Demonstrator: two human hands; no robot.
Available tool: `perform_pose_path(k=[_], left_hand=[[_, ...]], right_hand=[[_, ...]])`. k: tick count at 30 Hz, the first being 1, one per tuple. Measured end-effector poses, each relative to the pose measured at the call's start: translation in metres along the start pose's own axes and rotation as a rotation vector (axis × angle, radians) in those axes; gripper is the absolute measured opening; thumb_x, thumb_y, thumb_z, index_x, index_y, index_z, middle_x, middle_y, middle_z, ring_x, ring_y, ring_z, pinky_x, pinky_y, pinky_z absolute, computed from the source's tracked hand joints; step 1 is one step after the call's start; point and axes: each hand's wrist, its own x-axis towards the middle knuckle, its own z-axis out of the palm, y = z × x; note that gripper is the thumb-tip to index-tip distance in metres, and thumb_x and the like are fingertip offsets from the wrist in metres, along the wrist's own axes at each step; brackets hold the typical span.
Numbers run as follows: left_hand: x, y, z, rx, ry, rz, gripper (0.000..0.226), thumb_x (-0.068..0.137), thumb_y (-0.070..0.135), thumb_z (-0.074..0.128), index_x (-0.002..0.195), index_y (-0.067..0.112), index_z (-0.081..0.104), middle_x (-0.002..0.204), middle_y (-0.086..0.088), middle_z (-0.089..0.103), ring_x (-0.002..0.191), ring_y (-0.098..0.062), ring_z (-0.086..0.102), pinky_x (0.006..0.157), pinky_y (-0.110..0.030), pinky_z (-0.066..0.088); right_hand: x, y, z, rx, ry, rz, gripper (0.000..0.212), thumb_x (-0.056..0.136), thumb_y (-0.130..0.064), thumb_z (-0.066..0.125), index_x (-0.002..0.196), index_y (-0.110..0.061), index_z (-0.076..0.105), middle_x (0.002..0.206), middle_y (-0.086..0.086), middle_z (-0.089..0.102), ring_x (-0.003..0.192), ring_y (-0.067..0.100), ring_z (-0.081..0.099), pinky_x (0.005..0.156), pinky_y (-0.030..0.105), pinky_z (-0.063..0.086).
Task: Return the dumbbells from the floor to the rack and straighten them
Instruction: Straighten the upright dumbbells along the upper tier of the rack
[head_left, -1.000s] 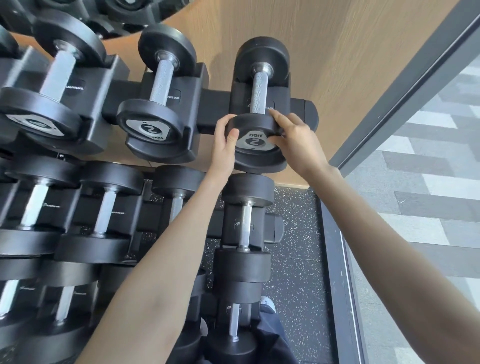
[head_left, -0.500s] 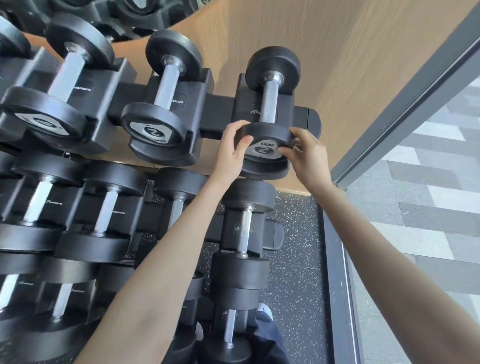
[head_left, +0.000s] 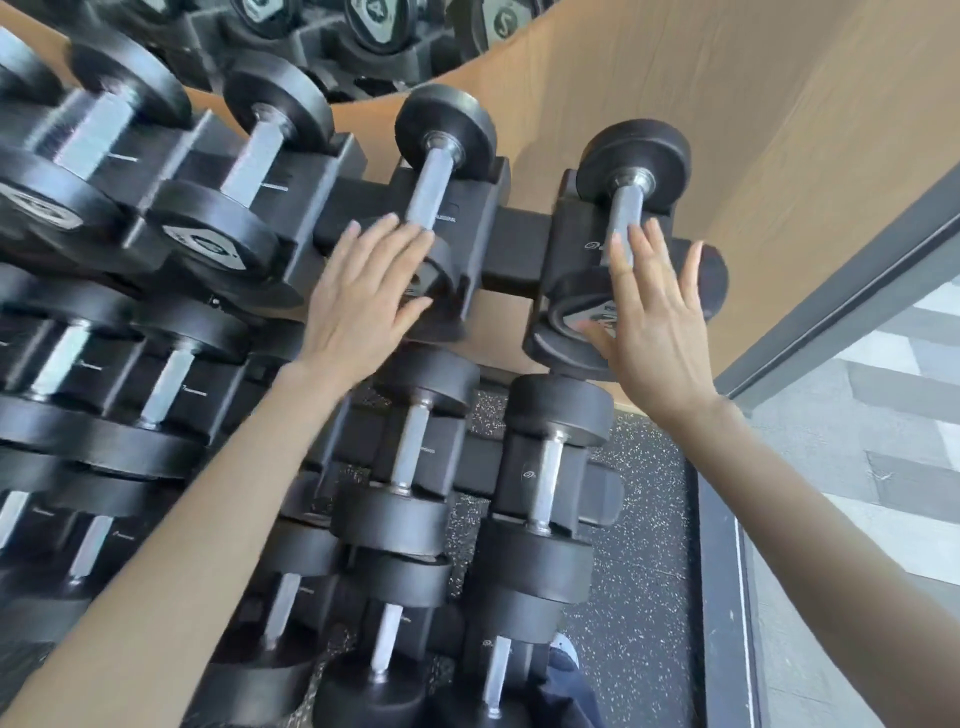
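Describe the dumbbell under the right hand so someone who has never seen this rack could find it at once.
Start at the black dumbbell rack against the wooden wall and follow its top row to the far right end. The end dumbbell sits there, the open right hand over its near head. Unlike its neighbours, nothing racks beyond it; only the rail's end cap.

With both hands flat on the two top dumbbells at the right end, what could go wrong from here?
The right hand covers the end dumbbell; a push might slide it in its cradle and pinch fingers. The left hand lies where the neighbouring dumbbell meets its saddle: the same risk.
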Motion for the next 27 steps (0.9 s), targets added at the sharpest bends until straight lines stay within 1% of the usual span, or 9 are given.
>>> perform_pose_path(k=[5, 10, 12, 14, 15, 18, 21, 24, 27], left_hand=[[-0.011, -0.081, 0.003, 0.042, -0.199, -0.02, 0.079, 0.089, 0.039, 0.058, 0.147, 0.003, 0.019, 0.153, -0.015, 0.025, 0.143, -0.029, 0.02, 0.117, -0.042, 0.011], [-0.003, -0.108, 0.017, -0.123, -0.262, 0.103, 0.079, 0.09, 0.037, 0.059, 0.148, 0.005, 0.017, 0.154, -0.012, 0.026, 0.141, -0.025, 0.024, 0.115, -0.036, 0.018], [0.008, -0.109, 0.019, -0.251, -0.255, 0.077, 0.077, 0.09, 0.034, 0.059, 0.149, 0.007, 0.017, 0.151, -0.011, 0.032, 0.138, -0.025, 0.031, 0.11, -0.036, 0.027], [0.017, -0.106, 0.021, -0.365, -0.274, 0.064, 0.073, 0.092, 0.034, 0.056, 0.148, 0.008, 0.018, 0.148, -0.011, 0.037, 0.133, -0.027, 0.037, 0.1, -0.042, 0.038], [0.02, -0.104, 0.023, -0.42, -0.275, 0.055, 0.069, 0.093, 0.034, 0.055, 0.147, 0.008, 0.021, 0.145, -0.011, 0.039, 0.13, -0.028, 0.039, 0.095, -0.044, 0.042], [0.022, -0.098, 0.029, -0.535, -0.205, 0.001, 0.057, 0.092, 0.029, 0.056, 0.139, 0.005, 0.034, 0.135, -0.011, 0.047, 0.123, -0.027, 0.045, 0.091, -0.044, 0.045], [0.018, -0.093, 0.038, -0.577, -0.099, -0.081, 0.049, 0.091, 0.022, 0.06, 0.132, 0.004, 0.042, 0.128, -0.011, 0.052, 0.119, -0.028, 0.047, 0.09, -0.044, 0.044], [0.016, -0.089, 0.045, -0.621, -0.042, -0.13, 0.047, 0.089, 0.02, 0.062, 0.13, 0.004, 0.045, 0.126, -0.01, 0.054, 0.117, -0.029, 0.049, 0.09, -0.042, 0.041], [0.013, -0.085, 0.051, -0.707, 0.003, -0.196, 0.046, 0.088, 0.017, 0.063, 0.129, 0.003, 0.046, 0.125, -0.012, 0.055, 0.116, -0.029, 0.05, 0.091, -0.036, 0.039]], right_hand=[[0.023, -0.073, 0.019, -0.001, -0.095, -0.013, 0.074, 0.091, -0.032, 0.055, 0.143, 0.006, 0.02, 0.151, 0.024, 0.02, 0.142, 0.037, 0.012, 0.116, 0.051, 0.003], [0.052, -0.129, 0.047, 0.063, -0.135, 0.114, 0.072, 0.094, -0.032, 0.05, 0.146, 0.0, 0.013, 0.155, 0.017, 0.015, 0.144, 0.028, 0.009, 0.118, 0.041, 0.006], [0.064, -0.143, 0.053, 0.145, -0.15, 0.194, 0.071, 0.094, -0.029, 0.051, 0.147, -0.004, 0.011, 0.155, 0.012, 0.017, 0.143, 0.025, 0.015, 0.114, 0.038, 0.02], [0.073, -0.152, 0.057, 0.198, -0.14, 0.263, 0.069, 0.093, -0.025, 0.054, 0.147, -0.007, 0.014, 0.152, 0.011, 0.026, 0.134, 0.029, 0.033, 0.095, 0.042, 0.041], [0.076, -0.154, 0.059, 0.213, -0.116, 0.284, 0.066, 0.093, -0.023, 0.054, 0.146, -0.007, 0.018, 0.147, 0.012, 0.033, 0.127, 0.032, 0.041, 0.085, 0.042, 0.045], [0.085, -0.151, 0.067, 0.275, -0.065, 0.326, 0.053, 0.092, -0.02, 0.054, 0.138, -0.006, 0.033, 0.131, 0.015, 0.045, 0.113, 0.036, 0.05, 0.078, 0.038, 0.042], [0.089, -0.142, 0.076, 0.433, -0.15, 0.422, 0.034, 0.089, -0.019, 0.058, 0.116, -0.004, 0.043, 0.12, 0.016, 0.053, 0.105, 0.037, 0.054, 0.08, 0.04, 0.043], [0.087, -0.14, 0.079, 0.567, -0.187, 0.519, 0.024, 0.088, -0.014, 0.059, 0.094, -0.011, 0.037, 0.103, 0.019, 0.059, 0.086, 0.036, 0.063, 0.075, 0.05, 0.049], [0.087, -0.141, 0.078, 0.561, -0.185, 0.49, 0.023, 0.089, -0.013, 0.058, 0.095, -0.009, 0.037, 0.1, 0.019, 0.061, 0.083, 0.035, 0.063, 0.072, 0.048, 0.049]])
